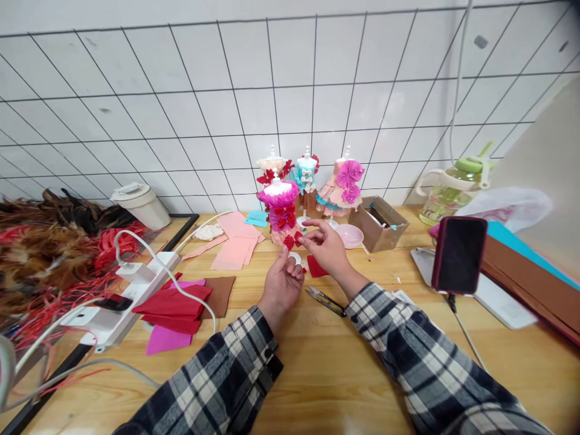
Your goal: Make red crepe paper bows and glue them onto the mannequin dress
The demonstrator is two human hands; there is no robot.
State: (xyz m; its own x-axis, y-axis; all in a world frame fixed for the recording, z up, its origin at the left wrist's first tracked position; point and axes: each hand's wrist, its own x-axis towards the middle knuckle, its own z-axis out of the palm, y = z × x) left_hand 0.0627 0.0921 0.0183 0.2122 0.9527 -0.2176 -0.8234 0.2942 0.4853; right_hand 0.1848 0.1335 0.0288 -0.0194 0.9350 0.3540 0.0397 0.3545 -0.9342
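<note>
In front of a small dress form, my left hand point(283, 281) is closed, its thumb and index finger pinching a small red paper bow point(289, 243). My right hand point(327, 246) comes in from the other side, its thumb and index finger pinched at the bow's right end. The dress form point(281, 208) just behind wears a magenta, red and peach paper dress. Below my right hand lies a piece of red paper point(317, 266), partly hidden by the hand. Thread snips point(326, 300) rest on the table near my right wrist.
Three more dressed forms point(342, 184) stand by the wall, beside a pink dish point(350, 235) and a cardboard box point(379, 223). Peach paper point(233, 241), red paper point(174, 307) and a power strip point(131, 296) lie left. A phone point(460, 255) stands right.
</note>
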